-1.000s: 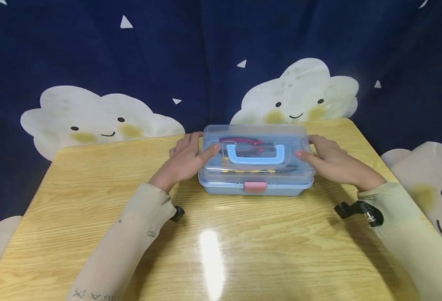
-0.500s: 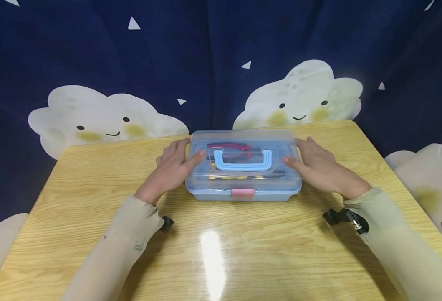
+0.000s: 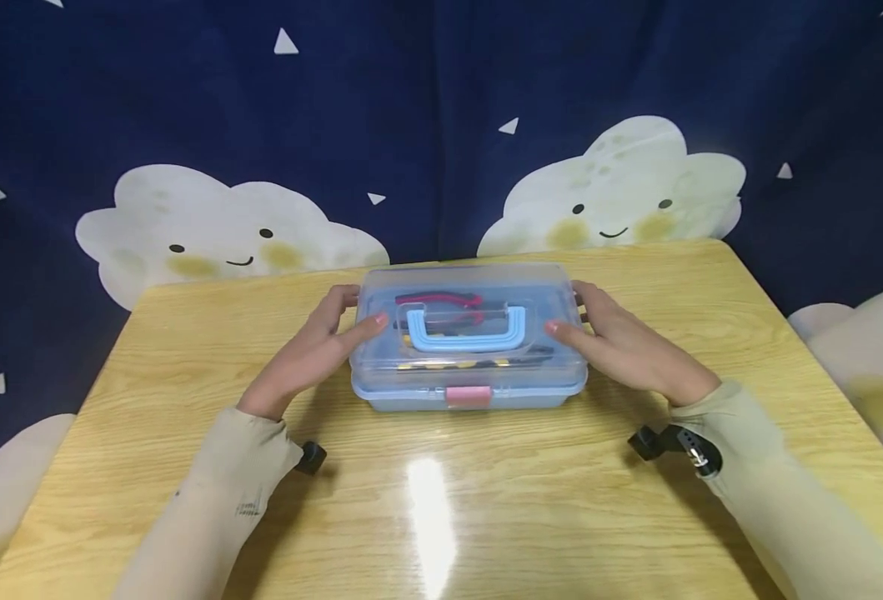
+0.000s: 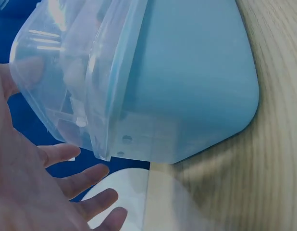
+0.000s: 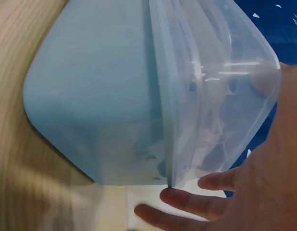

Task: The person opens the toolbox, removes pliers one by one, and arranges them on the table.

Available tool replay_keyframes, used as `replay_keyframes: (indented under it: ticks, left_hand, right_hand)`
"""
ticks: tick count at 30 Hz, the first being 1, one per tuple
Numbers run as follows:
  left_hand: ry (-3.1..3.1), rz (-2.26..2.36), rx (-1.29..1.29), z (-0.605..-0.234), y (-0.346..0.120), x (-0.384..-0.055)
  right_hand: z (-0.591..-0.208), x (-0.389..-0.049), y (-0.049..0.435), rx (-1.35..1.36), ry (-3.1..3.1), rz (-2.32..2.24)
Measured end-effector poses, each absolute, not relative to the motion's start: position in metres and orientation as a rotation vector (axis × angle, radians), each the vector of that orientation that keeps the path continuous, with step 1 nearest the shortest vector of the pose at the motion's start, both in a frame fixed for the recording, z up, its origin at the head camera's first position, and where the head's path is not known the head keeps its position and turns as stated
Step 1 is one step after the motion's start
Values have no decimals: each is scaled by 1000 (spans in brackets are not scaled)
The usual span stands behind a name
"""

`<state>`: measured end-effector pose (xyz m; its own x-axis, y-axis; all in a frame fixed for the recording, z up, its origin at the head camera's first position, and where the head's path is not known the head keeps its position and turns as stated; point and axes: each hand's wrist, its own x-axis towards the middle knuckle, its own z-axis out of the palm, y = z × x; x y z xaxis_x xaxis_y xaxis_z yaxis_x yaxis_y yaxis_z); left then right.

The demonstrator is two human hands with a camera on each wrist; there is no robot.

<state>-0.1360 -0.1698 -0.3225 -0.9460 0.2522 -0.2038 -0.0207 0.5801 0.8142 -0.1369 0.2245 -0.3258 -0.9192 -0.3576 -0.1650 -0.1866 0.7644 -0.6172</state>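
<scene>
A toolbox with a pale blue base, a clear lid and a pink latch sits on the table, lid down. Its blue handle lies flat. Through the lid show pink-handled pliers and a yellow-and-black tool. My left hand is at the left end, thumb over the lid; in the left wrist view its fingers are spread, apart from the wall. My right hand is at the right end, thumb on the lid, its fairly straight fingers by the lid's back corner.
The wooden table reaches back to a dark blue curtain printed with white clouds. A bright reflection streaks the tabletop in front of the toolbox. Black wrist cameras hang below both sleeves.
The toolbox has slid left and a little nearer across the table, both hands moving along with it. Its lid has stayed down. The head view has shifted slightly.
</scene>
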Motion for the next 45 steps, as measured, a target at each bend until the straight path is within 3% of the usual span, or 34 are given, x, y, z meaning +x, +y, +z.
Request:
replay_keyframes:
  ticks: [24, 38, 45]
  left_hand:
    - [2164, 1717, 56, -331, -209, -110]
    - [2059, 1831, 130, -336, -225, -107]
    - [2030, 1808, 235, -342, -232, -110]
  right_hand:
    - [-354, -138, 214, -608, 2365, -1388]
    - [-370, -151, 225, -720, 1608, -1926]
    - [-369, -148, 220, -616, 1697, -1952]
